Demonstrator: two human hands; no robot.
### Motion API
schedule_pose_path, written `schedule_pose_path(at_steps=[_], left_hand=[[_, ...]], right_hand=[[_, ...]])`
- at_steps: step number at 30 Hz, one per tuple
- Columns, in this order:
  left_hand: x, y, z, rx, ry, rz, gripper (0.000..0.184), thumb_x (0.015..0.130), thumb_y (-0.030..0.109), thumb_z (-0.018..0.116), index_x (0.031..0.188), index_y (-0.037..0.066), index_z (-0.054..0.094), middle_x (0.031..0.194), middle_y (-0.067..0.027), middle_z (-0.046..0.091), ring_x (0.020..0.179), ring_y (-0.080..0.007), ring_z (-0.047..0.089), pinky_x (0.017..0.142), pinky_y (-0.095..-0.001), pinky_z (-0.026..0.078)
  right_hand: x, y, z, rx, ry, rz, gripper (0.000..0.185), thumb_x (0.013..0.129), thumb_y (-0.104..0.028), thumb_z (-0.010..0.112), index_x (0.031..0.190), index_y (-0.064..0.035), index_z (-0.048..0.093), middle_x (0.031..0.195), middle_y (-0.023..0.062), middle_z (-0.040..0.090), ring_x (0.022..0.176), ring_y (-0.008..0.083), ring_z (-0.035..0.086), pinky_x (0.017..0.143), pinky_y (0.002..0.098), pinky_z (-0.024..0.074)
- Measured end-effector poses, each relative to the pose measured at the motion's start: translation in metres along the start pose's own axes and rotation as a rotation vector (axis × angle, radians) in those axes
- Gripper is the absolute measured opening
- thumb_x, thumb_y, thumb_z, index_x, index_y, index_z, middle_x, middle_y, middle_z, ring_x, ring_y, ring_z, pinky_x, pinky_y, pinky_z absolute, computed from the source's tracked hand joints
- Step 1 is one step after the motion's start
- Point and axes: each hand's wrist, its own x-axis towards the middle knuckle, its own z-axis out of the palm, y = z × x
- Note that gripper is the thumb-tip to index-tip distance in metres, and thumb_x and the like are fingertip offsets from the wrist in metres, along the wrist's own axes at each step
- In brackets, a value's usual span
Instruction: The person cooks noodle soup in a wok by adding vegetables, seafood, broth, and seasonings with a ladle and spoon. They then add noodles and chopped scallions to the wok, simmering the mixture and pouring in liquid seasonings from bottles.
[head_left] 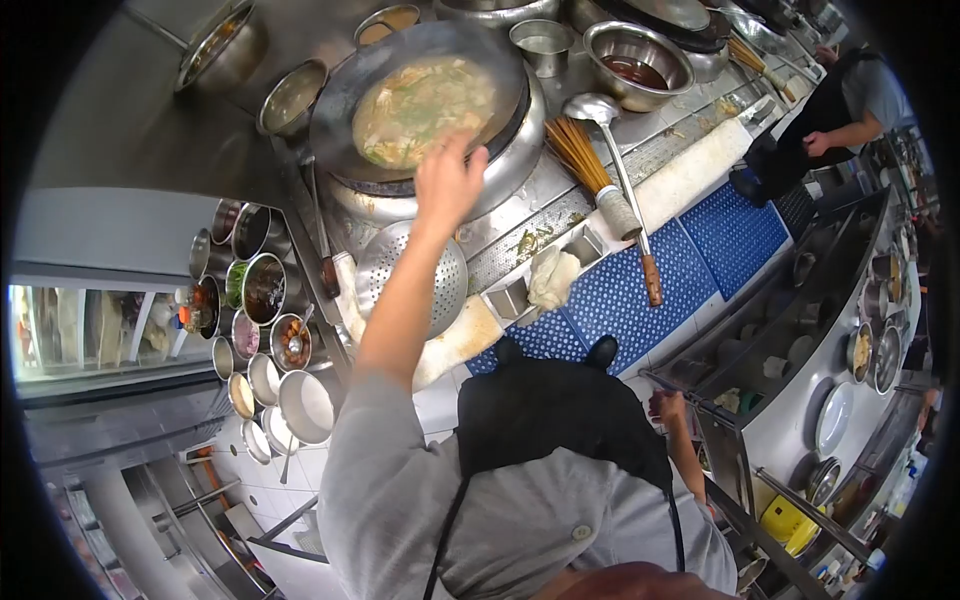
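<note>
My left hand [450, 180] is over the near rim of a large black wok [335, 120]. Its thumb stands apart from the fingers, with nothing visible in it; steam and blur soften the fingertips. Inside the wok is a pale soup with green pieces [425, 105]. Below my left forearm lies a round perforated strainer [445, 285]. My right hand [668, 405] hangs low at my right side near a metal counter rail. It is small and dark in view, and its finger positions are unclear.
A ladle [622, 165] and a bamboo brush [585, 160] lie right of the wok. Steel bowl [640, 45] with dark liquid stands behind them. Several ingredient pots [305, 405] are at left. A crumpled cloth [552, 278] rests on the stove edge. Another person [860, 100] stands at right.
</note>
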Motion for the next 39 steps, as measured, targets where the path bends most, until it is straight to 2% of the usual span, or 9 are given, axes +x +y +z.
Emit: schedule_pose_path(at_steps=[6,21,25,27,30,32,33,37,39], left_hand=[[0.0,-0.011,0.014,0.174,-0.165,-0.098,0.03,0.092,0.033,0.061,0.085,0.005,0.069,0.076,-0.0202,0.069,0.077,-0.0414,0.067,0.07,-0.0495,0.053],[0.008,-0.005,0.009,0.276,-0.14,-0.196,0.033,0.083,0.039,0.065,0.088,0.01,0.077,0.075,-0.0182,0.07,0.076,-0.0392,0.069,0.073,-0.0479,0.054],[0.006,0.0,0.007,0.212,-0.17,-0.238,0.034,0.082,0.04,0.066,0.081,0.007,0.077,0.069,-0.0211,0.067,0.073,-0.0387,0.067,0.072,-0.0468,0.053],[0.002,-0.003,0.009,0.227,-0.137,-0.224,0.034,0.082,0.04,0.066,0.081,0.008,0.077,0.069,-0.0206,0.067,0.072,-0.0383,0.067,0.071,-0.047,0.053],[0.004,-0.001,0.009,0.214,-0.164,-0.256,0.034,0.081,0.04,0.066,0.082,0.008,0.076,0.071,-0.0197,0.068,0.073,-0.0382,0.067,0.071,-0.0469,0.053],[0.005,0.001,0.008,0.225,-0.163,-0.268,0.033,0.081,0.04,0.067,0.082,0.008,0.076,0.072,-0.0189,0.068,0.075,-0.038,0.067,0.072,-0.0468,0.053],[0.005,0.0,0.01,0.244,-0.143,-0.259,0.033,0.081,0.041,0.067,0.081,0.008,0.076,0.073,-0.0185,0.069,0.076,-0.0379,0.067,0.072,-0.0466,0.053],[0.003,-0.002,0.011,0.23,-0.161,-0.315,0.038,0.081,0.046,0.069,0.084,0.009,0.076,0.078,-0.0164,0.07,0.078,-0.0344,0.069,0.073,-0.0447,0.053],[-0.003,0.011,0.002,0.0,-0.102,-0.294,0.045,0.081,0.052,0.07,0.096,0.01,0.076,0.088,-0.0155,0.072,0.084,-0.0313,0.069,0.078,-0.042,0.053]], right_hand=[[-0.016,-0.004,0.01,-0.137,0.009,-0.029,0.027,0.094,-0.025,0.064,0.088,0.0001,0.061,0.064,0.0094,0.062,0.047,0.02,0.061,0.041,0.0358,0.0486],[0.015,-0.076,-0.006,-0.285,-0.068,-0.401,0.021,0.089,-0.019,0.067,0.086,0.0022,0.065,0.069,0.0112,0.064,0.049,0.0193,0.063,0.04,0.0339,0.0491],[0.075,-0.029,-0.044,-0.249,-0.111,-0.416,0.024,0.086,-0.018,0.067,0.092,0.0054,0.068,0.064,0.0119,0.064,0.049,0.021,0.064,0.038,0.0352,0.0478],[0.079,-0.023,-0.061,-0.386,-0.167,-0.62,0.021,0.086,-0.018,0.066,0.085,0.0034,0.067,0.061,0.0107,0.062,0.047,0.0203,0.062,0.037,0.0346,0.0466],[0.073,-0.026,-0.067,-0.226,-0.268,-0.665,0.019,0.086,-0.016,0.064,0.072,-0.002,0.063,0.056,0.0069,0.056,0.042,0.0178,0.055,0.035,0.0336,0.042],[0.072,-0.036,-0.06,0.012,-0.331,-0.453,0.019,0.085,-0.015,0.063,0.07,-0.0035,0.062,0.054,0.0056,0.054,0.042,0.017,0.053,0.035,0.0332,0.0405],[0.065,-0.046,-0.058,-0.167,-0.243,-0.477,0.021,0.086,-0.017,0.061,0.071,-0.0028,0.063,0.056,0.006,0.056,0.043,0.0162,0.054,0.037,0.0328,0.0406],[0.101,-0.056,-0.048,-0.242,-0.382,-0.673,0.023,0.087,-0.019,0.06,0.073,-0.0006,0.064,0.059,0.0072,0.06,0.045,0.0161,0.056,0.038,0.0321,0.0424],[0.104,-0.072,-0.048,-0.111,-0.658,-0.692,0.028,0.09,-0.024,0.062,0.079,0.0011,0.066,0.061,0.0084,0.062,0.048,0.0175,0.059,0.041,0.0318,0.0469]])
